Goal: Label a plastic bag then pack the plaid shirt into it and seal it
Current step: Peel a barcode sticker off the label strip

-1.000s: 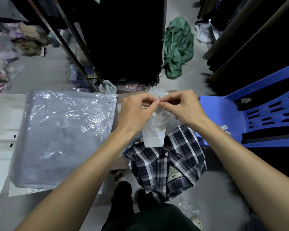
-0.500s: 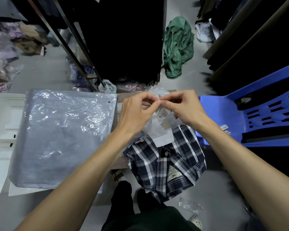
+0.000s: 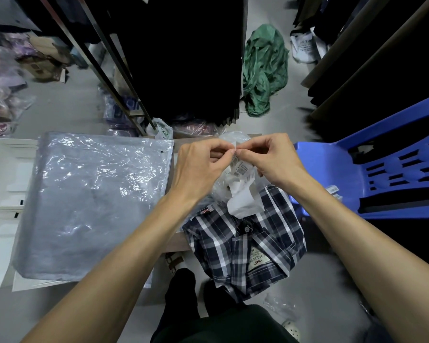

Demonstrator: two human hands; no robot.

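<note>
My left hand (image 3: 200,167) and my right hand (image 3: 273,159) meet fingertip to fingertip, both pinching the top edge of a white label strip (image 3: 243,194) with barcodes printed on it. The strip curls down from my fingers over crumpled clear plastic. Below it lies the folded navy and white plaid shirt (image 3: 245,246), neck tag up, half over the table's front edge. A stack of flat clear plastic bags (image 3: 92,201) lies to the left on the table.
A blue plastic chair (image 3: 372,174) stands to the right. White boards (image 3: 3,184) lie under the bag stack at left. A green cloth (image 3: 263,70) is heaped on the floor behind. Dark racks and packaged goods crowd the back.
The label strip's lower end has curled and shifted slightly to the right, and more of its barcodes show. Both hands stay pinched together at the same spot.
</note>
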